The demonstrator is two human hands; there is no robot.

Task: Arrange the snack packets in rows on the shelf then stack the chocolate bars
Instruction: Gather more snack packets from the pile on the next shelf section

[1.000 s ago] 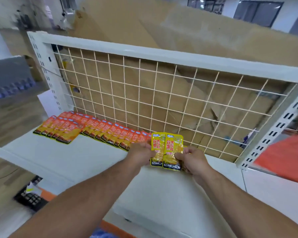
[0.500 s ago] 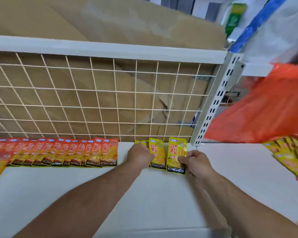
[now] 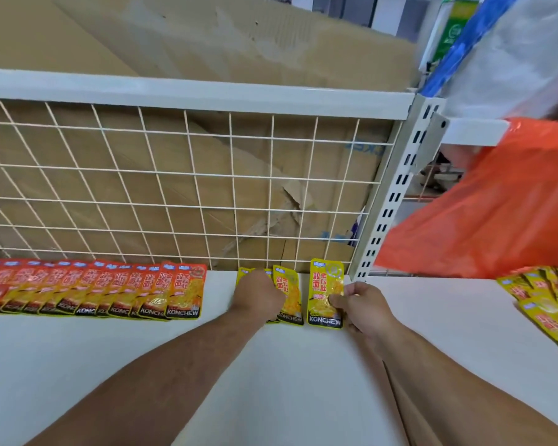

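A row of several red snack packets (image 3: 103, 289) lies overlapped along the back of the white shelf (image 3: 287, 381), against the wire grid. To its right lie a few yellow packets (image 3: 289, 294); my left hand (image 3: 258, 296) rests on them with curled fingers, covering the left ones. My right hand (image 3: 356, 305) pinches the right edge of a separate yellow packet (image 3: 324, 292), which lies just right of the others. No chocolate bars are in view.
A white wire grid (image 3: 174, 188) with cardboard behind it backs the shelf. A slotted upright post (image 3: 387, 214) stands at the right. An orange plastic bag (image 3: 496, 204) hangs beyond it, above a loose pile of yellow packets (image 3: 545, 300).
The view has swung right and closer. The yellow packets came down onto the shelf by the red row, and my right hand has drawn one packet a little apart to the right.
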